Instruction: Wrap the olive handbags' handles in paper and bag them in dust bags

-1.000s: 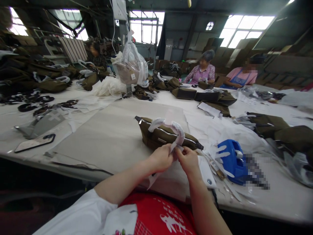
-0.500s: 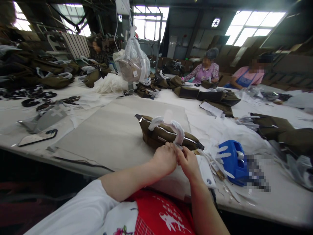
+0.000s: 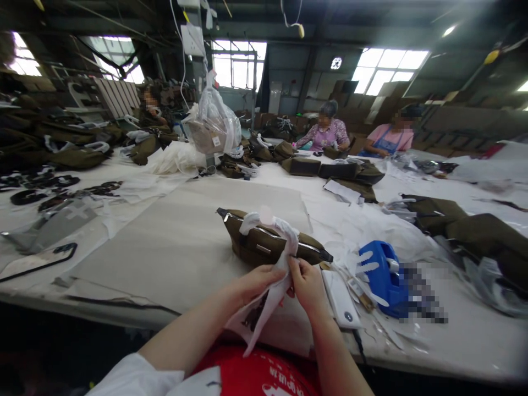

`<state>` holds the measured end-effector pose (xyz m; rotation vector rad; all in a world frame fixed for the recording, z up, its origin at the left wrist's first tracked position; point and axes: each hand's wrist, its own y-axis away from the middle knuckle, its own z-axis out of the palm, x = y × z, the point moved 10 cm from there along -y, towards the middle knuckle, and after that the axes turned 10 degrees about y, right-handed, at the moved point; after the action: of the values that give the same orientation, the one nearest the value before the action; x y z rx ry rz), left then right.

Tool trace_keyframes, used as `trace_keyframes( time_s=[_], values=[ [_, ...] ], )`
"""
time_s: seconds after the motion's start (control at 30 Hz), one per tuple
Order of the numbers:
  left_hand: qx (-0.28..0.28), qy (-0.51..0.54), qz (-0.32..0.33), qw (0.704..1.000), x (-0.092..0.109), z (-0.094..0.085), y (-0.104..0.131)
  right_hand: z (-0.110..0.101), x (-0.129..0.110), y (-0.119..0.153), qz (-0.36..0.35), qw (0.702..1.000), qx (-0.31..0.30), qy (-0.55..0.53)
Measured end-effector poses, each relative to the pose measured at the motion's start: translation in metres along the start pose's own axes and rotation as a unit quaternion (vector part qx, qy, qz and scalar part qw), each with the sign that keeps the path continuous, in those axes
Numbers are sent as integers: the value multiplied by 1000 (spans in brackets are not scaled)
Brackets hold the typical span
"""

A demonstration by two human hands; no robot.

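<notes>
An olive-green bag (image 3: 247, 242) with a silver zipper stands on the table in front of me. Its handle is wrapped in white tissue paper (image 3: 290, 231). From the handle's near end a loose length of this paper hangs toward my lap and splits into trailing ends. My left hand (image 3: 259, 280) holds the paper from the left, fingers closed along it. Close beside it, my right hand (image 3: 306, 283) pinches the paper at the handle's lower end. The fingertips of both hands are partly hidden by the paper.
To the right are a blue tape dispenser (image 3: 381, 275) with cut strips on it and a white device (image 3: 341, 300). A phone (image 3: 39, 261) lies left. More olive bags (image 3: 478, 228) and a plastic-wrapped bag (image 3: 212, 124) stand around. Co-workers (image 3: 324, 132) sit across the table.
My hands, earlier pressed together at the handle, have come slightly apart. A long loose end of white paper now hangs below them. The head view has tilted up and shifted right.
</notes>
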<state>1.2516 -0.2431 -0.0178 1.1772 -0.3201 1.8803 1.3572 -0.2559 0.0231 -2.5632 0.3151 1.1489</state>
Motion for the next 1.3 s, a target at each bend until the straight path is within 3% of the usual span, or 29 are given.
trace_keyframes(
  time_s=[0.17,0.3,0.37,0.43,0.53,0.6,0.67,0.8,0.9,1.07,1.3],
  values=[
    [61,-9,90,994,10,-5,-6,-3,4,0,-5,1000,-9,-17],
    [112,-30,68,991,6,-14,-7,-17,29,8,20,995,-46,-85],
    [117,-41,57,991,5,-15,-5,-49,59,10,38,997,9,-72],
    [120,-52,46,990,4,-17,-4,-102,99,13,72,990,125,1],
    [131,-70,30,988,2,-22,-4,-188,159,28,141,937,298,115],
    [125,-84,24,988,0,-23,-6,-228,193,36,174,908,351,149],
    [122,-89,26,988,-1,-24,-8,-249,224,37,198,902,348,162],
    [134,-86,26,987,0,-24,-7,-253,274,30,232,917,294,135],
    [122,-97,27,987,3,-20,-5,-250,294,25,241,922,283,104],
    [111,-100,37,988,6,-20,-5,-251,300,28,223,925,298,74],
    [101,-100,34,989,3,-21,-7,-253,307,72,256,913,308,80]
  ],
)
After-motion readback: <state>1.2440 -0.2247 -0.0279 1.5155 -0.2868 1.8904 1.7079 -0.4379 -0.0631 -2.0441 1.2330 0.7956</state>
